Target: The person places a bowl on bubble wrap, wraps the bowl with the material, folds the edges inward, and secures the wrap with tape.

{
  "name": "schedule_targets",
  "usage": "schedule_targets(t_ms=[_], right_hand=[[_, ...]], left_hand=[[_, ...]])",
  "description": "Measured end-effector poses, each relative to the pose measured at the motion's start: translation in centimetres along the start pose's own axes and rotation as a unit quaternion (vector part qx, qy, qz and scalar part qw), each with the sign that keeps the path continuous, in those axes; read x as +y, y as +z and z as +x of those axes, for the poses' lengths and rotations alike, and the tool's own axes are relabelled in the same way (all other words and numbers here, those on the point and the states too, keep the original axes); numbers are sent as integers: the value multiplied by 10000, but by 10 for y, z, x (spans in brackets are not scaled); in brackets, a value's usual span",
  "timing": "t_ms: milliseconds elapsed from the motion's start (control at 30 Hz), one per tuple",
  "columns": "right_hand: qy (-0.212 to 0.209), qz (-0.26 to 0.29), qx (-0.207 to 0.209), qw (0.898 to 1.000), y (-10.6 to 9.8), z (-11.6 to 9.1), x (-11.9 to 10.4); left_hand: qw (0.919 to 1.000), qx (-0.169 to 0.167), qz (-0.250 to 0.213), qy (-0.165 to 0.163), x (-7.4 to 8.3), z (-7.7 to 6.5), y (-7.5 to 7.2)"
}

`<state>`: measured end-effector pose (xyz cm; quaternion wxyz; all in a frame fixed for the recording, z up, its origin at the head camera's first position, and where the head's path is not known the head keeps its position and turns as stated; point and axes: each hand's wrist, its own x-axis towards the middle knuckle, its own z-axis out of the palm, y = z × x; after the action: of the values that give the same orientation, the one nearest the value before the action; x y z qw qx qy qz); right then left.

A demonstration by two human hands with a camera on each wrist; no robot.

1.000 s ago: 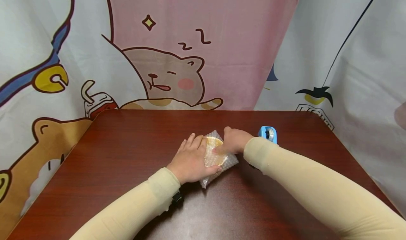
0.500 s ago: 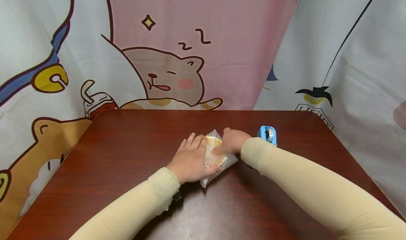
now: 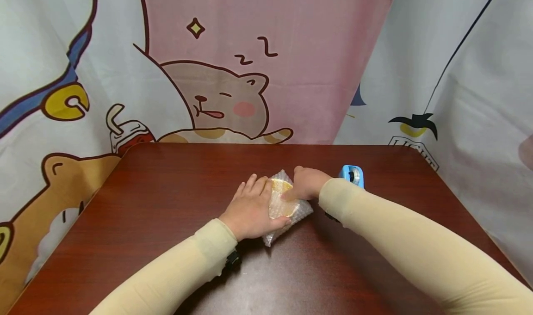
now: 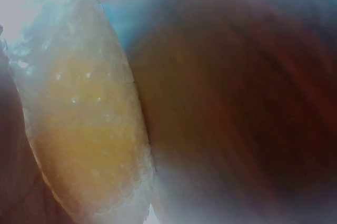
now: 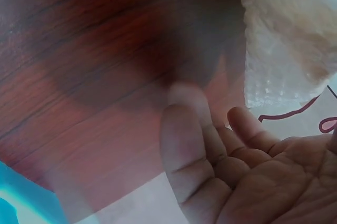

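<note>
My left hand (image 3: 251, 208) lies flat with fingers straight on the left side of the bundle (image 3: 287, 208), a yellow thing wrapped in bubble wrap at the middle of the table (image 3: 166, 204). My right hand (image 3: 306, 184) rests on its far right edge, one fingertip pressing on top; I cannot tell how the other fingers lie. A blue tape dispenser (image 3: 351, 175) sits just behind my right wrist.
</note>
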<state>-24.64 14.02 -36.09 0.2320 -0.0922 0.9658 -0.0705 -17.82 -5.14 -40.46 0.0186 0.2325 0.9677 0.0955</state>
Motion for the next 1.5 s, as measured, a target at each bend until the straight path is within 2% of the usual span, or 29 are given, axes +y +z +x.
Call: schedule_targets(t_ms=[667,1500], right_hand=[[100,-56,43,9999,4,-3,-5],[96,-123,53,9999,5,-2,-7]], left_hand=[[9998,-198,-9,-80,3,-1,-3],[9999,-141,-14,-4,2,1,-2]])
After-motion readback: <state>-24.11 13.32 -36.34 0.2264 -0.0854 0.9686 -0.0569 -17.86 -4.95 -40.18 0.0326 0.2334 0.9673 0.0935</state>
